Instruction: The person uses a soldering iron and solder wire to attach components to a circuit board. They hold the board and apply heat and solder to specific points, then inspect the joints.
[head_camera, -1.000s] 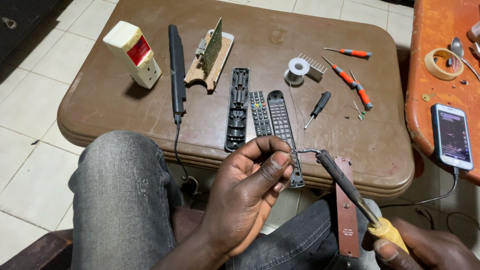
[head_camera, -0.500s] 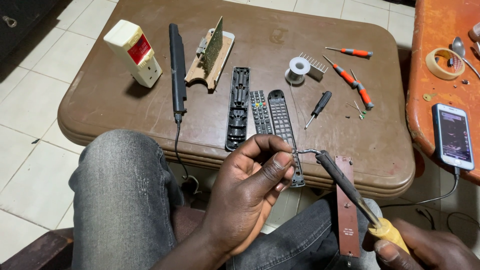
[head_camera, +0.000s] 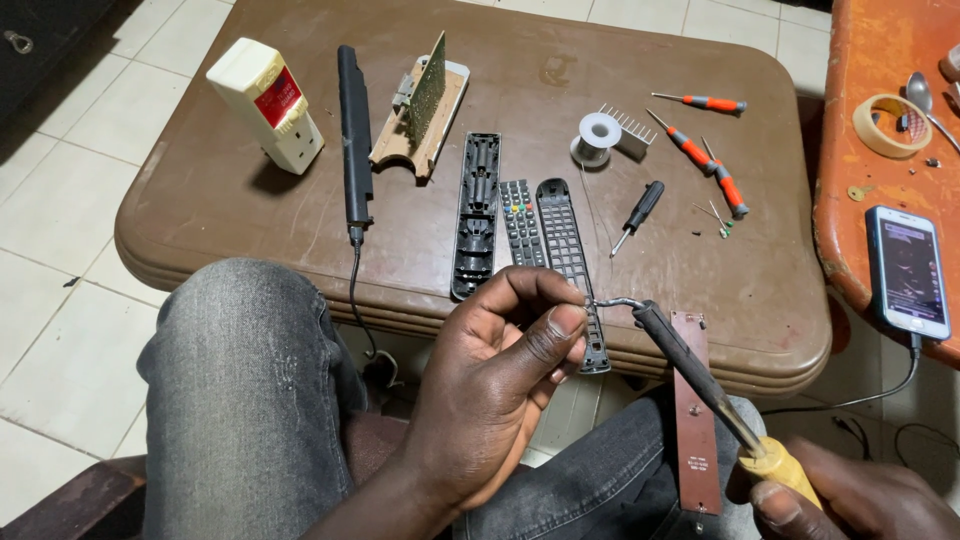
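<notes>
Solder wire (head_camera: 603, 301): thin, bent, pinched in your left hand (head_camera: 495, 385), end touching the iron (head_camera: 700, 375) tip. Iron's axis runs down-right to your right hand (head_camera: 850, 500), fist closed on its yellow handle, just off the tabletop (head_camera: 560, 110) edge, over your lap.
</notes>
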